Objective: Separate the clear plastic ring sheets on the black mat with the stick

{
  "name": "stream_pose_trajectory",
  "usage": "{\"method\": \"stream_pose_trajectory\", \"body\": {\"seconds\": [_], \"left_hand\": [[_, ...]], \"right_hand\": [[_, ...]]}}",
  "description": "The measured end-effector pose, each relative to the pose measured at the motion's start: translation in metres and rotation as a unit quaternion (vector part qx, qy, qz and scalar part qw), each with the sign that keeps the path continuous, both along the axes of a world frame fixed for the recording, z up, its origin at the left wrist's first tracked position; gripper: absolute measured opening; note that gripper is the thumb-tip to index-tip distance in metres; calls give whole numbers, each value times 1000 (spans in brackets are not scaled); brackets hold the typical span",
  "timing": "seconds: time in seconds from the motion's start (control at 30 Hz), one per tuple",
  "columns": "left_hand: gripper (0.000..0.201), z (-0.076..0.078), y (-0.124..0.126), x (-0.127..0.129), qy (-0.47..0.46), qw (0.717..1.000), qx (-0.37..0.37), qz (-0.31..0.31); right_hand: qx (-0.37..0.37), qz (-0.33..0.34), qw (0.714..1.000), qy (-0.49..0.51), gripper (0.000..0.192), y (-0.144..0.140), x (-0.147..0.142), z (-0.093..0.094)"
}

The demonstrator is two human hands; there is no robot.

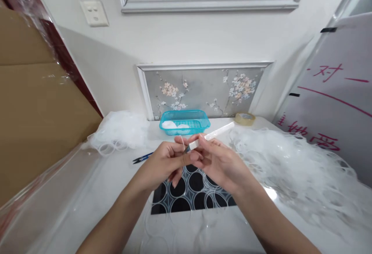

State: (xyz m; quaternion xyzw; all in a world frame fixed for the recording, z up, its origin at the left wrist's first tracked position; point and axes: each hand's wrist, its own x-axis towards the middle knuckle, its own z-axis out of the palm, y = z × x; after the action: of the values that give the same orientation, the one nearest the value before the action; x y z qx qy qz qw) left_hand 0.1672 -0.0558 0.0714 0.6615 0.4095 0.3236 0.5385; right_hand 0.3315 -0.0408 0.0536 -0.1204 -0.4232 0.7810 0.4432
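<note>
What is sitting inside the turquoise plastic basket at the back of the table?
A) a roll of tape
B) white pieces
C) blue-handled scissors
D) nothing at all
B: the turquoise plastic basket holds a few white pieces, while the roll of clear tape stands on the table to its right and the blue-handled snips lie in front of it, to the left.

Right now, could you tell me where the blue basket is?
The blue basket sits at the table's far edge against the wall, beyond both hands, left of the tape roll.
</note>
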Motion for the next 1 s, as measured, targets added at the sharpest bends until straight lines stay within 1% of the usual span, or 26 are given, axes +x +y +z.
{"method": "stream_pose_trajectory", "body": {"seconds": [0.1,0.13,0.2,0.27,0.3,0.33,0.37,0.43,0.47,0.53,0.57,0.6,0.63,0.67,0.7,0.73,0.77,0.83,0.87,0.9,0.93,1.0], "left_hand": [[40,2,2,-7,-6,1000,-19,-18],[40,3,2,-10,-11,1000,-23,-16],[37,4,5,-17,-18,1000,-26,-3],[34,5,7,-24,-22,999,-21,19],[33,5,8,-28,-20,999,-16,28],[34,5,9,-31,-17,999,-9,35],[34,6,9,-33,-12,999,-5,38],[35,7,8,-37,-6,999,0,37],[36,8,7,-38,-8,999,-2,34],[38,10,5,-38,-26,999,-17,29],[40,11,5,-38,-40,999,-27,25],[43,12,4,-38,-57,997,-37,21],[47,12,4,-38,-75,996,-49,15],[51,12,4,-37,-91,994,-61,8],[56,12,4,-37,-107,992,-73,0],[59,12,4,-37,-119,989,-84,-7],[61,11,4,-37,-129,987,-93,-13],[62,10,5,-37,-138,985,-103,-21],[62,10,5,-37,-140,984,-105,-25],[63,10,5,-36,-140,984,-106,-28],[63,10,5,-35,-137,984,-107,-31],[66,10,5,-33,-128,985,-112,-41]], "right_hand": [[4,47,998,-30,24,12,10,0],[1,51,998,-43,25,18,16,-1],[-6,38,996,-83,29,36,27,-7],[9,32,985,-169,31,54,36,-18],[27,38,971,-235,32,63,38,-26],[50,49,949,-308,33,70,38,-34],[71,63,920,-380,34,75,36,-43],[104,93,854,-501,36,80,26,-61],[116,106,825,-543,36,81,20,-69],[132,117,781,-599,42,78,8,-79],[141,102,763,-623,46,76,4,-81],[154,68,744,-647,50,74,1,-81],[171,21,727,-665,53,71,0,-78],[189,-27,716,-672,54,68,-1,-73],[206,-65,717,-663,55,65,0,-67],[216,-86,737,-635,56,61,1,-59],[220,-88,773,-589,57,56,2,-51],[205,-75,859,-463,61,45,3,-34],[192,-78,892,-402,62,39,3,-26],[180,-89,915,-351,62,33,4,-20],[169,-101,929,-313,61,27,4,-15],[146,-107,946,-271,62,19,5,-9]]}}
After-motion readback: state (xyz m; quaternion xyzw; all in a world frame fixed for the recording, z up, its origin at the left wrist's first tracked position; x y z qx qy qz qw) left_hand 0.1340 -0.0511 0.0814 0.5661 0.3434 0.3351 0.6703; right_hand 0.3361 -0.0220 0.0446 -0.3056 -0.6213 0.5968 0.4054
